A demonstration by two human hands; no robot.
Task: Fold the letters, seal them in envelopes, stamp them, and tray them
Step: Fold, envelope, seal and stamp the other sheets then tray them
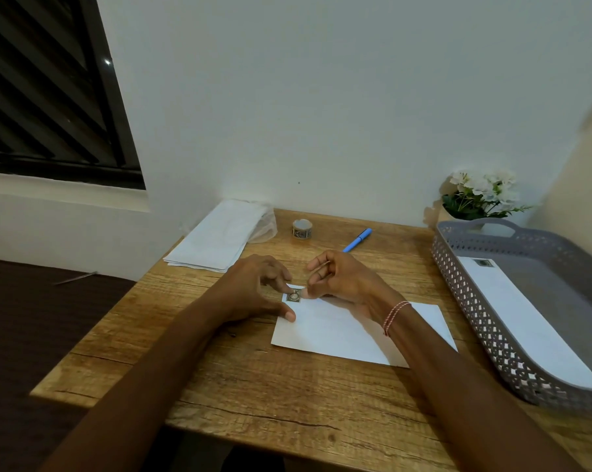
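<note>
The left hand [253, 291] pins the envelope [355, 332] flat on the counter [253, 386], thumb and fingertip pressing, likely so the loosely curled right hand [342, 284] can thumb the stamp [293, 297] onto its upper-left corner.

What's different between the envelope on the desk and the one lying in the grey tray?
The desk envelope lies on the desk; the tray envelope rests inside the grey tray. The left hand and right hand touch the desk envelope around its stamp; nothing touches the tray envelope. The desk envelope runs across the view, the tray envelope away from the camera. Both are white, each stamped at a corner.
</note>
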